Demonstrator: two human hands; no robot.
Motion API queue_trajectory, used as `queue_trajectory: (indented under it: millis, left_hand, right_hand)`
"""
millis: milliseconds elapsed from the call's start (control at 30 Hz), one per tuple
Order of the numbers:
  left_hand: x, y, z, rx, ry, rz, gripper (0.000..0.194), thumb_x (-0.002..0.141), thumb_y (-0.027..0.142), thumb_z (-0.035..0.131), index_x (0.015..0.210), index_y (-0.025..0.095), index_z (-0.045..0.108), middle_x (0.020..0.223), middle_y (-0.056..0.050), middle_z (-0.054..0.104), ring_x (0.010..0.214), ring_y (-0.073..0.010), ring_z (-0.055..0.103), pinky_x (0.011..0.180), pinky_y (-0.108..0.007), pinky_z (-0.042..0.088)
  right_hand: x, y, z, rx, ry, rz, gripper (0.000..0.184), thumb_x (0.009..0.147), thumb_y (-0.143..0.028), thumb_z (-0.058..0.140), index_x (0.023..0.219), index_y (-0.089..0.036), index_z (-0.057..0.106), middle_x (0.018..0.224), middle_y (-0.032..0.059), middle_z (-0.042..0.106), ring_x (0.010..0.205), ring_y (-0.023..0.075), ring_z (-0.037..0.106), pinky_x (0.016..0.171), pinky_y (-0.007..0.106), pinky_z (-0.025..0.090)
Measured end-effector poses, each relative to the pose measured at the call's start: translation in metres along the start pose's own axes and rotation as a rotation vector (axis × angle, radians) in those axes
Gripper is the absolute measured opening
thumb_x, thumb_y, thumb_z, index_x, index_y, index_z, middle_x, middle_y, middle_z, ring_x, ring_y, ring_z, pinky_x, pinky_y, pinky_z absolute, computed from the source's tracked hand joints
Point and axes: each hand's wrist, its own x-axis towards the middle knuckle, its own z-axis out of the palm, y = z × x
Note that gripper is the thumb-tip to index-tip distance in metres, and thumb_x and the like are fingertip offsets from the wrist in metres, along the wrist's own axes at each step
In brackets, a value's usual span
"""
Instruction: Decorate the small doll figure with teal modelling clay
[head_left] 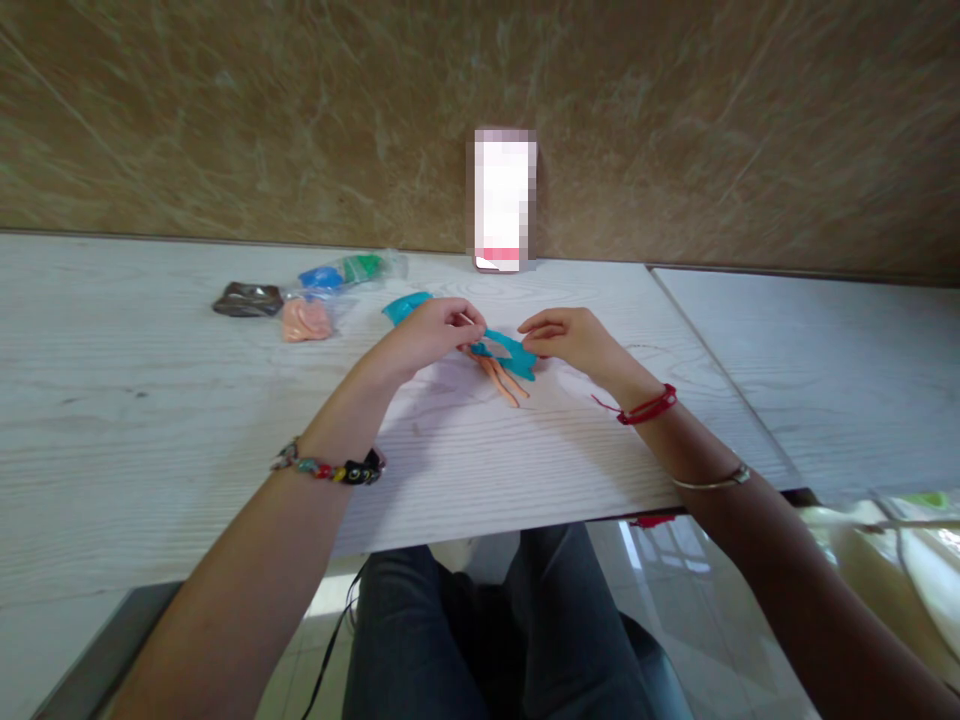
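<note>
The left hand (439, 330) draws its thumb and fingertips together at the upper left end of a turquoise piece (523, 362), seeming to pinch it there, probably to steady something so thin and limp. The right hand (568, 335) comes in from about two o'clock, fingers loosely curved and partly spread, its thumb at the piece's right end; from where I stand I cannot tell whether it grips or merely touches. Between them the piece lies over the white table (450, 470), toward twelve o'clock from the person's lap, close enough, I judge, for both wrists to work without stretching. Thin peach strips (504, 383) run out from under it toward five o'clock, clear of the fingers. Another turquoise bit (405, 306) shows behind the left hand, at ten o'clock; whether the two join is hidden. A phone (504, 200) leans upright on the brown wall (675, 130) at twelve o'clock, likely so its lit screen faces the person. Off between nine and ten sit the dark packet (247, 300), peach packet (306, 320), blue packet (321, 277) and green packet (361, 267), bunched together, presumably to be within reach yet out of the hands' way.
</note>
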Motion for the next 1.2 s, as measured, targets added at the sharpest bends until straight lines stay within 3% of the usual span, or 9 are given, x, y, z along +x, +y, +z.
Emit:
queue_trajectory:
  millis: [167, 567, 1000, 1200]
  left_hand:
    - [-0.001, 0.001, -0.001, 0.000, -0.025, -0.073, 0.009, 0.071, 0.006, 0.056, 0.072, 0.015, 0.056, 0.059, 0.002, 0.056, 0.058, -0.0092, 0.054, 0.061, -0.023, 0.044]
    - [0.007, -0.015, 0.003, 0.172, -0.013, 0.002, 0.010, 0.068, 0.011, 0.061, 0.067, 0.016, 0.053, 0.062, 0.002, 0.057, 0.060, -0.0106, 0.054, 0.057, -0.022, 0.040]
    - [0.004, -0.011, -0.002, 0.220, -0.029, -0.023, 0.007, 0.067, 0.014, 0.062, 0.069, 0.016, 0.055, 0.064, 0.000, 0.059, 0.061, -0.0122, 0.055, 0.057, -0.022, 0.040]
    - [0.002, -0.009, -0.002, 0.208, -0.067, -0.004, 0.007, 0.065, 0.015, 0.062, 0.066, 0.016, 0.055, 0.058, 0.002, 0.057, 0.056, -0.0101, 0.052, 0.053, -0.020, 0.037]
  right_hand:
    - [-0.008, -0.006, 0.005, 0.089, -0.112, 0.065, 0.010, 0.066, -0.009, 0.065, 0.076, -0.012, 0.066, 0.067, 0.0010, 0.064, 0.056, 0.0077, 0.058, 0.053, 0.020, 0.049]
    - [-0.011, -0.004, 0.016, 0.064, -0.149, 0.123, 0.017, 0.064, 0.003, 0.059, 0.063, -0.013, 0.057, 0.059, -0.0042, 0.057, 0.048, 0.0066, 0.057, 0.050, 0.021, 0.050]
    - [-0.016, -0.005, 0.016, 0.029, -0.271, 0.074, 0.008, 0.064, -0.007, 0.062, 0.066, -0.014, 0.062, 0.058, -0.0023, 0.063, 0.051, 0.0067, 0.058, 0.053, 0.019, 0.049]
    - [-0.021, -0.010, 0.024, -0.006, -0.262, 0.115, 0.009, 0.064, -0.007, 0.063, 0.068, -0.014, 0.067, 0.056, -0.0017, 0.064, 0.051, 0.0068, 0.057, 0.053, 0.019, 0.049]
